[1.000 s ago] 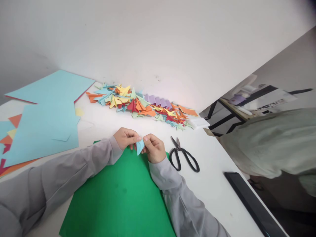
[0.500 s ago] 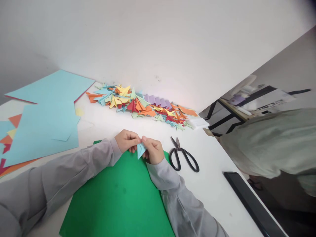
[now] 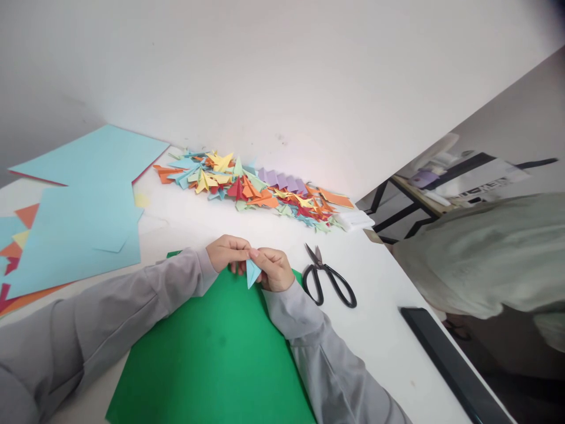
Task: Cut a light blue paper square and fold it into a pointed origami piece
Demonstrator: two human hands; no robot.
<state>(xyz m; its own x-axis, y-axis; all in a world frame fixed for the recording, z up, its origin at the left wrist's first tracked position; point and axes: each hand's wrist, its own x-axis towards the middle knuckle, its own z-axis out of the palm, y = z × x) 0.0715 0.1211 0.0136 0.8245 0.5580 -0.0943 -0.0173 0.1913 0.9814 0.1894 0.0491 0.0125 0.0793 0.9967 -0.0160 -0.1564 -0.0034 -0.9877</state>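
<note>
A small folded piece of light blue paper (image 3: 252,274), pointed at its lower end, is pinched between my two hands. My left hand (image 3: 228,252) grips its upper edge with thumb and fingers closed. From the other side my right hand (image 3: 275,269) holds it, thumb on top, and covers part of the folds. Both hands are above the far end of a green sheet (image 3: 212,359) on the white table (image 3: 379,347). Black-handled scissors (image 3: 324,274) lie to the right of my right hand, blades a little apart.
Folded paper pieces in many colours (image 3: 251,188) are heaped along the wall. Large light blue sheets (image 3: 83,229) lie at the left, with coloured triangles (image 3: 27,215) beside them. A black flat object (image 3: 450,362) lies near the right edge, where a person in pale green (image 3: 494,253) is close.
The folded blue paper has turned slightly and its tip points lower. My right thumb has shifted a little down and left over its top. My left hand has hardly moved.
</note>
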